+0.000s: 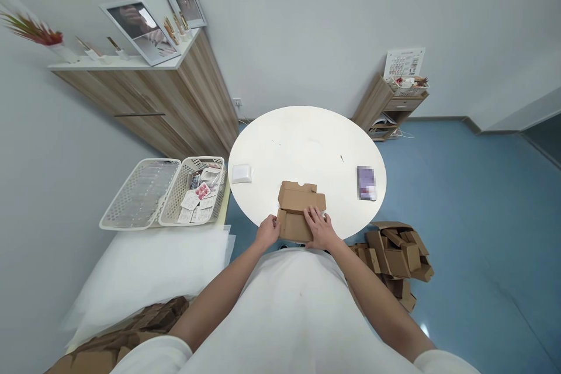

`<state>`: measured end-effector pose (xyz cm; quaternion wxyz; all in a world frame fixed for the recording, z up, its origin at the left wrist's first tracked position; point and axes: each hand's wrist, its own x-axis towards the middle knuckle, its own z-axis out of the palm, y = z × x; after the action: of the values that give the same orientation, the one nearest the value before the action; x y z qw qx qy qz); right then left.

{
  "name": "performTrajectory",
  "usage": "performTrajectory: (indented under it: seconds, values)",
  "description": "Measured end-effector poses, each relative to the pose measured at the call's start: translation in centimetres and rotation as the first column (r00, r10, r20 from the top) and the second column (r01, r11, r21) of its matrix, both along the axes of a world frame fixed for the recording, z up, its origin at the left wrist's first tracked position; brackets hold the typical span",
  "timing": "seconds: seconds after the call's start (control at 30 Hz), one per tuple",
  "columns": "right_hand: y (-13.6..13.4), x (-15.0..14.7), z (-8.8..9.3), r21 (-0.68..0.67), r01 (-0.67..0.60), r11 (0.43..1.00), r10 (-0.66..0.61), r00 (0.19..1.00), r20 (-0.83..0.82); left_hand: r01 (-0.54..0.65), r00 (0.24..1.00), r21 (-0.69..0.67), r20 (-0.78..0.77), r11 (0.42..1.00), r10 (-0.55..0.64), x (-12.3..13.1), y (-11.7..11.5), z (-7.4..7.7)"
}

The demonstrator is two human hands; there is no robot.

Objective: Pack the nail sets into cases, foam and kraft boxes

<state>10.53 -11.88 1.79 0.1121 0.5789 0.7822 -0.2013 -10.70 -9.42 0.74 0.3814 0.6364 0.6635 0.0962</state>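
Observation:
A brown cardboard box (295, 227) lies at the near edge of the white table, its lid (298, 196) folded back with the flaps out. Nothing shows inside its shallow tray. At the box's left wall, my left hand (267, 233) is closed on the side, thumb near the corner. My right hand (321, 228) is bent over the right side, fingers reaching across the wall and thumb by the front edge; its grip is partly hidden.
On the oval table (298, 134) are a white packet stack (241, 173) at left and a purple stack (366, 183) at right. White baskets (193, 222) with packets stand at left. Folded boxes (398, 254) lie low at right. A wooden cabinet (205, 93) rises behind left.

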Motion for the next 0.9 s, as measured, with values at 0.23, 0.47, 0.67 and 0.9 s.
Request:
performTrajectory:
  seconds: [0.23,0.47,0.67,0.9]
  values:
    - [0.0,-0.1,-0.1,-0.004,-0.041,0.999,0.041,0.999,0.019,0.128,0.939,-0.058,-0.314,0.99,-0.14,0.8,0.7,1.0]
    - [-0.3,-0.1,-0.4,0.007,-0.048,0.999,0.048,0.999,0.013,0.251,0.945,0.093,-0.241,0.964,-0.223,0.9,-0.4,1.4]
    - [-0.2,-0.3,-0.3,0.005,-0.039,0.999,0.039,0.999,-0.025,0.448,0.875,-0.025,-0.191,0.894,-0.444,0.2,0.1,1.5]
    - [-0.6,0.6,0.8,0.054,0.148,0.988,-0.132,0.965,-0.227,0.45,0.865,-0.054,-0.221,0.891,-0.45,0.5,0.9,1.0]
